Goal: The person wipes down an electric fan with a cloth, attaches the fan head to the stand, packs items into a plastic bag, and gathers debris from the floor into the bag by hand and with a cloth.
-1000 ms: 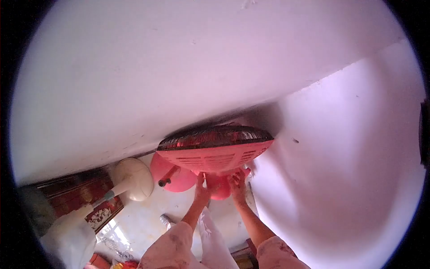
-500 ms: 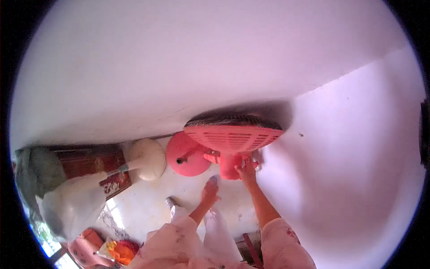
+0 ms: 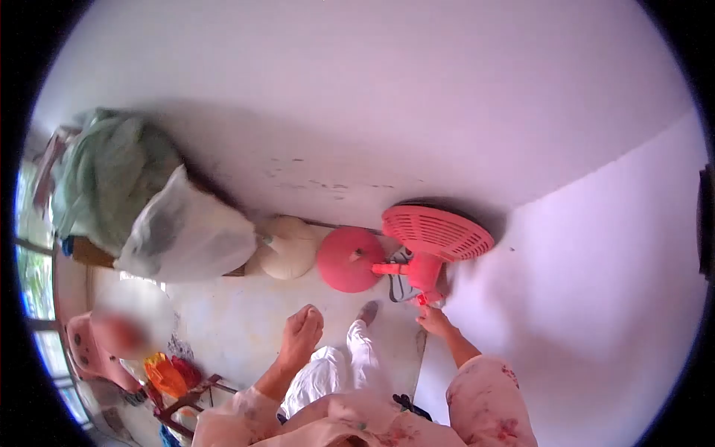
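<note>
Fan: the red fan head (image 3: pixel 439 232) is in front of you, slightly to the right, close to the corner of the walls, its slotted back tilted toward you and its short neck pointing left.
Right hand: your right hand (image 3: pixel 438 323) has its fingertips at the small red piece (image 3: pixel 424 299) under the fan head; you cannot tell how firmly they close on it.
Left hand: your left hand (image 3: pixel 302 331) is raised well apart from the fan head and from your other hand, fingers bent, palm hidden.
Red base: a round red base (image 3: pixel 344 272) lies on the floor (image 3: pixel 231 313) just left of the neck.
Cream base: a round cream base (image 3: pixel 294 257) sits just beside the red one, nearer the covered pile.
Pile: white plastic sheeting (image 3: pixel 197 231) and green cloth (image 3: pixel 112 182) crowd your left side along the wall (image 3: pixel 357 97).
Far left: a pink chair (image 3: pixel 84 350) with dark spots, an orange bag (image 3: pixel 165 376) and a window (image 3: pixel 36 279).
Writing: any lettering on the red plastic is too small to read.
</note>
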A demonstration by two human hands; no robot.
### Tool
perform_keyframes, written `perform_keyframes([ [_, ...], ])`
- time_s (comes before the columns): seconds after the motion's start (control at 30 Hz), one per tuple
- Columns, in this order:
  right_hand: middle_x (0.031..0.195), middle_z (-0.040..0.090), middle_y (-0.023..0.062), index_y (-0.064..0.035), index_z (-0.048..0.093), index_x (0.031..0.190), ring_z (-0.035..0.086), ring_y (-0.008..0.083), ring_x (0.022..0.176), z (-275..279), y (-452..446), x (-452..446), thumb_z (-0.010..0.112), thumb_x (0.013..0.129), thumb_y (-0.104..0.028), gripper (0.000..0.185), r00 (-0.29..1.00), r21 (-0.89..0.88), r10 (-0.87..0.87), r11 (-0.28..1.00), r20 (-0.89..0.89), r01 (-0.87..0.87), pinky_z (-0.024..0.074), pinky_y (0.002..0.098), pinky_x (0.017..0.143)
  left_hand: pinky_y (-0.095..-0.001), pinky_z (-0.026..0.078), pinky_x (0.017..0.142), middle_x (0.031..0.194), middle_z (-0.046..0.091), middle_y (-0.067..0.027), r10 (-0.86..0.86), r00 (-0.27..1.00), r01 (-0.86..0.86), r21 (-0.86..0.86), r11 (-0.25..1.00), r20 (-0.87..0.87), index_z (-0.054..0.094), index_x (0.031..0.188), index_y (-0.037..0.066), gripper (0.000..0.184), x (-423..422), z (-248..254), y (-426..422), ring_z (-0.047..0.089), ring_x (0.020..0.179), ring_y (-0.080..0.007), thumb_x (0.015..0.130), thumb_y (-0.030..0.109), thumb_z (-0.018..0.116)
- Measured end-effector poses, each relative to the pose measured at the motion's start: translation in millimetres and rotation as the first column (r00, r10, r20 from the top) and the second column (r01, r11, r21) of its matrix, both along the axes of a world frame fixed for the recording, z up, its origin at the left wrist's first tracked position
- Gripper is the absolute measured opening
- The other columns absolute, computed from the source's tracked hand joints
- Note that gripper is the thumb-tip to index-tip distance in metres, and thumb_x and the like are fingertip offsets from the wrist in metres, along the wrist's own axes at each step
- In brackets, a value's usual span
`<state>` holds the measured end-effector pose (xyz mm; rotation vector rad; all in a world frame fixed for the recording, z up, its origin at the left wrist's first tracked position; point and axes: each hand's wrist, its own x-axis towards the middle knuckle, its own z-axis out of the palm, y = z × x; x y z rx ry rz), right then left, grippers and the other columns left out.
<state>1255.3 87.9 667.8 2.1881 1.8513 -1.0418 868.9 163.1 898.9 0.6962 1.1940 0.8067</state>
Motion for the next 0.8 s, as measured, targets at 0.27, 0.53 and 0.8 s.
perform_keyframes([
  [0.27, 0.106, 0.067, 0.0155, -0.0046, 0.058, 0.119, 0.064, 0.0296, 0.1, 6, 38, -185, 0.068, 0.081, -0.031, 0.047, 0.952, -0.136, 0.29, 0.944, -0.097, -0.302, 0.0499, 0.0401, 0.087, -0.0338, 0.035, 0.047, 0.053, 0.044, -0.0038, -0.037, 0.773, -0.446, 0.585, 0.677, 0.633, 0.041, 0.061, 0.009, 0.047, -185, 178, -154, 0.038, 0.044, -0.0163, 0.094, 0.04, 0.05],
  [0.53, 0.102, 0.068, 0.0152, -0.0025, 0.062, 0.114, 0.066, 0.0264, 0.093, -26, 92, -476, 0.068, 0.08, -0.026, 0.043, 0.542, 0.03, 0.803, 0.566, -0.249, -0.824, 0.0523, 0.0372, 0.082, -0.0586, 0.049, 0.087, 0.057, 0.049, -0.0108, -0.284, 0.784, -0.471, 0.828, 0.305, 0.551, 0.049, 0.06, 0.002, 0.063, -308, 212, -285, 0.051, 0.048, -0.0241, 0.094, 0.055, 0.047],
  [0.8, 0.114, 0.064, 0.0169, -0.0032, 0.057, 0.122, 0.064, 0.0277, 0.098, -26, 85, -703, 0.064, 0.086, -0.026, 0.044, 0.174, -0.056, 0.905, 0.165, -0.387, -0.985, 0.0507, 0.0357, 0.086, -0.056, 0.046, 0.089, 0.059, 0.045, -0.0096, -0.144, 0.857, -0.5, 0.866, -0.008, 0.494, 0.049, 0.061, 0.002, 0.057, -407, 197, -299, 0.047, 0.05, -0.0224, 0.096, 0.047, 0.049],
])
